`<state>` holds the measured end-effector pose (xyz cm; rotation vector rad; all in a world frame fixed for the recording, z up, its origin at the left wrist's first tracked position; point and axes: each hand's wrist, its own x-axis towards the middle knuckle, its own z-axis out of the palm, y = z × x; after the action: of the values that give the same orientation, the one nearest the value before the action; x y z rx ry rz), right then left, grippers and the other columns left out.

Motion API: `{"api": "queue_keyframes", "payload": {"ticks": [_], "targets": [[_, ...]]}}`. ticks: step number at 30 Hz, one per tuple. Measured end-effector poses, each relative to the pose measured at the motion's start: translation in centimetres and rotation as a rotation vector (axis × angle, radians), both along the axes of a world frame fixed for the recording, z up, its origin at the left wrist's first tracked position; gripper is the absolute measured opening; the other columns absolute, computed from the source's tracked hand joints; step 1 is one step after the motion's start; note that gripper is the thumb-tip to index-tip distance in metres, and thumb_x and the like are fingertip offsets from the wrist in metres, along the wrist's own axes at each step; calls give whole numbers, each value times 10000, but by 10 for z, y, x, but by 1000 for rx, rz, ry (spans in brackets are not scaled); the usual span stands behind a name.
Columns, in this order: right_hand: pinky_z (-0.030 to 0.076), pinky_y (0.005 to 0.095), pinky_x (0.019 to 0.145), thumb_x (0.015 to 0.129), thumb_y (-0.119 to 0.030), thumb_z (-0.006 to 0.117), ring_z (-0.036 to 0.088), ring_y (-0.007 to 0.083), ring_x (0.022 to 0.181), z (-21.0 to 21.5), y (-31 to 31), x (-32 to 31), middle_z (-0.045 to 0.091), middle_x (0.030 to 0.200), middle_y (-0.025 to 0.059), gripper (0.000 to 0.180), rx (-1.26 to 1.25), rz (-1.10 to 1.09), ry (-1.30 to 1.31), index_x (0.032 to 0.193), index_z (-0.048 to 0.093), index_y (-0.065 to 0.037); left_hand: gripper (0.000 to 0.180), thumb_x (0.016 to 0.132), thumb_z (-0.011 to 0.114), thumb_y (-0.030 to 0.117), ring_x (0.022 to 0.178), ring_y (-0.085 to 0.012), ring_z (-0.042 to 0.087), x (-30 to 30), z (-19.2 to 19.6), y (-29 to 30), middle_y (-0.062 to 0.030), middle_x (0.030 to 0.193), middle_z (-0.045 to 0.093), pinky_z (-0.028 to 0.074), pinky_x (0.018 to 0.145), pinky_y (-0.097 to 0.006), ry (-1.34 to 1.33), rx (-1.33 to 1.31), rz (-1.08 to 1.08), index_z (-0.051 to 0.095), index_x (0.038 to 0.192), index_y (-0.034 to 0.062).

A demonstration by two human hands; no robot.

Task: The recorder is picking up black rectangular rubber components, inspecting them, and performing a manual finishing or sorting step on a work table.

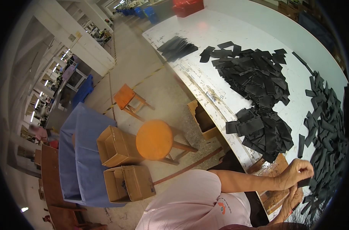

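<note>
Over the near right part of the white table, my left hand [297,173] is closed, its fingertips pinched at a small black fabric piece [304,182]. Just below it, my right hand [292,201] is closed at the same piece, its fingers partly covered by the left hand. A big heap of flat black fabric pieces [255,73] lies on the table, with a smaller heap [264,132] nearer to me. Along the right side spreads a long pile of narrower black strips [326,134]. Under my wrists is a brown board [274,165] with a shiny clear covering.
A fanned black stack [177,48] lies near the white table's [205,28] left edge, with a red bin [188,7] at its far end. Left on the floor stand a round stool [154,140], a square stool [124,96], open cardboard boxes [122,147] and a blue-covered stack [82,153].
</note>
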<state>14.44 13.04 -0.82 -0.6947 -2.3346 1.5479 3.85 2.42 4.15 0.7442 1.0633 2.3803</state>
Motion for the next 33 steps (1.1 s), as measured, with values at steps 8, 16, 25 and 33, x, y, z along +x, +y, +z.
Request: {"api": "queue_keyframes", "payload": {"ticks": [8, 16, 25, 33], "targets": [[386, 293, 564, 896, -363, 374, 495, 185, 618, -57, 47, 5, 540, 700, 114, 428, 491, 71, -223, 873, 545, 29, 164, 799, 539, 115, 598, -36, 447, -5, -17, 1, 8, 617, 517, 373, 544, -197, -84, -53, -21, 531, 695, -11], [417, 281, 617, 892, -378, 378, 516, 182, 682, -19, 53, 0, 576, 797, 84, 443, 38, 273, -187, 1018, 524, 21, 197, 773, 492, 81, 546, -71, 500, -9, -29, -10, -40, 565, 529, 385, 503, -214, -49, -72, 162, 464, 602, -11], [403, 226, 542, 863, -397, 424, 533, 152, 663, -26, 260, -28, 588, 805, 49, 395, -928, 370, 89, 1053, 510, -61, 86, 708, 502, 65, 527, -156, 519, -5, -66, -47, -72, 556, 531, 398, 512, -305, 137, -570, 236, 518, 645, 8], [372, 380, 844, 742, -184, 589, 480, 339, 985, -47, 106, -70, 508, 1072, 192, 443, 669, -430, 61, 1129, 456, -15, 43, 744, 531, 34, 647, -303, 542, -13, -140, -86, -128, 703, 570, 425, 573, -370, 663, -884, 515, 555, 774, 15]]}}
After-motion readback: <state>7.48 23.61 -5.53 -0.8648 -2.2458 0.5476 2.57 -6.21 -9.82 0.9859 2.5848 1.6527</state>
